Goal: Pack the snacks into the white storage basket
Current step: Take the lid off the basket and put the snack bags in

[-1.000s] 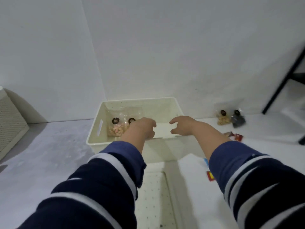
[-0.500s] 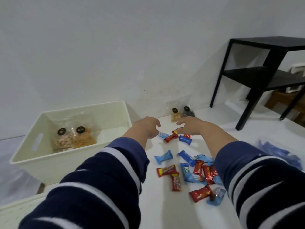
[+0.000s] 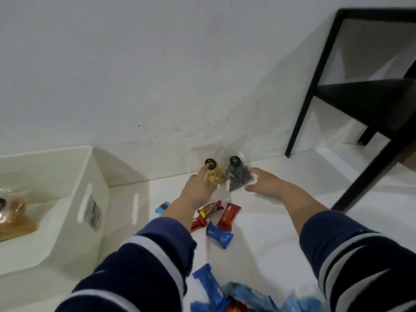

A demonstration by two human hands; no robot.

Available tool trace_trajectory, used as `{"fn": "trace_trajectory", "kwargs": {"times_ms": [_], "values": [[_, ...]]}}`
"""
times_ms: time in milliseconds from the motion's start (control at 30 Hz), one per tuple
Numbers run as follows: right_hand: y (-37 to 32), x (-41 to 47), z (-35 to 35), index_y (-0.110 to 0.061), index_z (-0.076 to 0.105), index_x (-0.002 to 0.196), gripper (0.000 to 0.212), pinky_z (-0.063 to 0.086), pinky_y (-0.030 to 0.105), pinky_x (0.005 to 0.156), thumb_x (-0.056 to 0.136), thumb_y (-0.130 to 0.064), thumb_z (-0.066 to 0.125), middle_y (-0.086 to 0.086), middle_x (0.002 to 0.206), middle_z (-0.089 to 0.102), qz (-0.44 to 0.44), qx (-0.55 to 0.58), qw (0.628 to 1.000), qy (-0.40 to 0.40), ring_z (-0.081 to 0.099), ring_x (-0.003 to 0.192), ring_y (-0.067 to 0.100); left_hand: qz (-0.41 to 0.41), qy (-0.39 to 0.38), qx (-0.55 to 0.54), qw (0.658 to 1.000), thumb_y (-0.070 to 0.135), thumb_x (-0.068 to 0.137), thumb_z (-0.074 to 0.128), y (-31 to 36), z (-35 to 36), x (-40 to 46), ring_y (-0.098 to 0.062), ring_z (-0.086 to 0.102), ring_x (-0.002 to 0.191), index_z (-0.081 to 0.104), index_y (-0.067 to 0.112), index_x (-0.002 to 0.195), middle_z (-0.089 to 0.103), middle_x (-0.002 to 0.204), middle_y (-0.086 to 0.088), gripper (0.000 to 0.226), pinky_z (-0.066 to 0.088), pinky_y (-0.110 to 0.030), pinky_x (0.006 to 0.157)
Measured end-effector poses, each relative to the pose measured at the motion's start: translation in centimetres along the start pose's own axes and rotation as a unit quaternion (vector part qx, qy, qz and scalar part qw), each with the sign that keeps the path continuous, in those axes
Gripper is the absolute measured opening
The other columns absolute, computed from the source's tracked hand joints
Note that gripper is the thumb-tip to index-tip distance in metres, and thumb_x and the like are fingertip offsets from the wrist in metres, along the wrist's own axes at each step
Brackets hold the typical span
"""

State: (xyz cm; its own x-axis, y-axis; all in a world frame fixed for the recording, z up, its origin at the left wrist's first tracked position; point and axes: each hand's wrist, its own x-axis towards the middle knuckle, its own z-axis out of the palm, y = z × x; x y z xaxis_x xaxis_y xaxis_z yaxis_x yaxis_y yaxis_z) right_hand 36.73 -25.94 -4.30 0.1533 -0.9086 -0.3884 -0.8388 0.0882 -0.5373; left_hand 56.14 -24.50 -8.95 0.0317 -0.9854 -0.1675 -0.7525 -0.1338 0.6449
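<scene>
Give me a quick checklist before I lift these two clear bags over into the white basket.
1. Left hand on the tan snack bag: ok, fingers touch it.
2. Right hand on the dark snack bag: ok, touching its edge.
3. Firm grip on both bags: cannot tell.
4. Room in the white basket: ok, bare floor shows beside the bags inside.
5. Path to the basket: ok, only flat wrapped candies lie between.
</scene>
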Motion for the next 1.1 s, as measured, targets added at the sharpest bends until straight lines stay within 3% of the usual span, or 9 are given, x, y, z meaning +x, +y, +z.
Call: {"fn": "trace_trajectory", "kwargs": {"times_ms": [67, 233, 333, 467, 567, 667, 800, 967, 1100], "values": [[0.6, 2.5, 0.0, -0.020, 0.045, 0.135, 0.051, 0.046, 0.037, 0.100, 0.087, -0.013, 0.062, 0.009, 0.127, 0.055, 0.002, 0.031, 0.999, 0.006, 0.053, 0.119, 0.031, -0.007, 0.022, -0.025, 0.999, 0.036, 0.091, 0.058, -0.5, 1.6, 1.9, -0.036, 0.051, 0.121, 0.015, 0.032, 0.152, 0.049, 0.135, -0.017, 0.074, 0.042, -0.037, 0.102], [1.5, 7.4, 0.7, -0.034, 0.014, 0.151, 0.088, 0.038, 0.036, 0.107, 0.084, -0.023, 0.069, 0.011, 0.151, 0.033, -0.008, 0.097, 0.995, 0.035, 0.040, 0.134, 0.032, -0.053, 0.110, -0.066, 0.990, 0.028, 0.095, 0.055, -1.3, 3.6, 4.5, -0.028, 0.049, 0.120, 0.012, 0.036, 0.151, 0.030, 0.144, -0.012, 0.072, 0.039, -0.029, 0.099], [1.8, 9.3, 1.0, -0.036, 0.015, 0.152, 0.092, 0.038, 0.037, 0.109, 0.083, -0.014, 0.072, 0.006, 0.155, 0.031, -0.027, 0.127, 0.991, 0.028, 0.039, 0.137, 0.029, -0.036, 0.126, -0.089, 0.987, 0.016, 0.094, 0.057, -1.6, 4.3, 5.6, -0.026, 0.053, 0.110, 0.013, 0.035, 0.152, 0.040, 0.136, -0.011, 0.075, 0.037, -0.024, 0.088], [2.1, 9.9, 1.8, -0.035, 0.032, 0.148, 0.083, 0.042, 0.020, 0.083, 0.082, 0.003, 0.068, 0.010, 0.145, 0.044, -0.023, 0.139, 0.987, 0.072, 0.051, 0.121, 0.024, -0.033, 0.134, -0.095, 0.986, 0.005, 0.090, 0.055, -1.6, 4.3, 6.0, -0.024, 0.056, 0.110, 0.021, 0.039, 0.150, 0.058, 0.124, -0.007, 0.076, 0.045, -0.030, 0.088], [1.9, 9.3, 2.2, -0.035, 0.036, 0.146, 0.081, 0.039, 0.012, 0.062, 0.083, 0.008, 0.065, 0.009, 0.140, 0.047, -0.021, 0.173, 0.980, 0.092, 0.053, 0.094, 0.012, -0.027, 0.145, -0.088, 0.985, -0.002, 0.089, 0.054, -1.5, 3.7, 5.1, -0.023, 0.056, 0.107, 0.023, 0.040, 0.149, 0.058, 0.120, -0.004, 0.079, 0.049, -0.035, 0.089], [0.6, 7.9, 2.1, -0.036, 0.038, 0.144, 0.079, 0.033, 0.009, 0.051, 0.085, 0.010, 0.060, 0.000, 0.117, 0.048, -0.026, 0.178, 0.977, 0.115, 0.049, 0.068, 0.000, -0.019, 0.147, -0.100, 0.984, -0.008, 0.088, 0.051, -1.8, 2.4, 3.5, -0.023, 0.056, 0.105, 0.024, 0.040, 0.148, 0.057, 0.116, -0.004, 0.082, 0.050, -0.039, 0.091], [-2.4, 4.4, 1.4, -0.037, 0.039, 0.143, 0.077, 0.039, 0.012, 0.058, 0.085, 0.010, 0.059, -0.006, 0.109, 0.037, -0.041, 0.182, 0.974, 0.129, 0.048, 0.070, 0.001, -0.006, 0.152, -0.096, 0.984, -0.009, 0.087, 0.050, -1.8, -1.0, 0.6, -0.024, 0.055, 0.108, 0.025, 0.039, 0.148, 0.055, 0.121, -0.005, 0.082, 0.050, -0.039, 0.092], [-8.0, -1.8, 0.6, -0.033, 0.040, 0.144, 0.076, 0.043, 0.021, 0.083, 0.084, 0.007, 0.063, 0.000, 0.111, 0.043, -0.086, 0.177, 0.968, 0.158, 0.047, 0.099, 0.014, 0.017, 0.175, -0.095, 0.980, -0.006, 0.088, 0.050, -1.5, -6.7, -4.8, -0.023, 0.058, 0.096, 0.026, 0.041, 0.148, 0.053, 0.123, -0.005, 0.080, 0.048, -0.031, 0.077], [-13.8, -8.0, 1.3, -0.034, 0.038, 0.145, 0.075, 0.043, 0.020, 0.087, 0.085, 0.007, 0.060, 0.006, 0.146, 0.043, -0.112, 0.164, 0.962, 0.189, 0.054, 0.116, 0.020, 0.048, 0.195, -0.069, 0.977, -0.002, 0.087, 0.053, -2.1, -12.5, -9.8, -0.029, 0.061, 0.093, 0.027, 0.040, 0.148, 0.055, 0.121, -0.006, 0.079, 0.051, -0.039, 0.085]]}}
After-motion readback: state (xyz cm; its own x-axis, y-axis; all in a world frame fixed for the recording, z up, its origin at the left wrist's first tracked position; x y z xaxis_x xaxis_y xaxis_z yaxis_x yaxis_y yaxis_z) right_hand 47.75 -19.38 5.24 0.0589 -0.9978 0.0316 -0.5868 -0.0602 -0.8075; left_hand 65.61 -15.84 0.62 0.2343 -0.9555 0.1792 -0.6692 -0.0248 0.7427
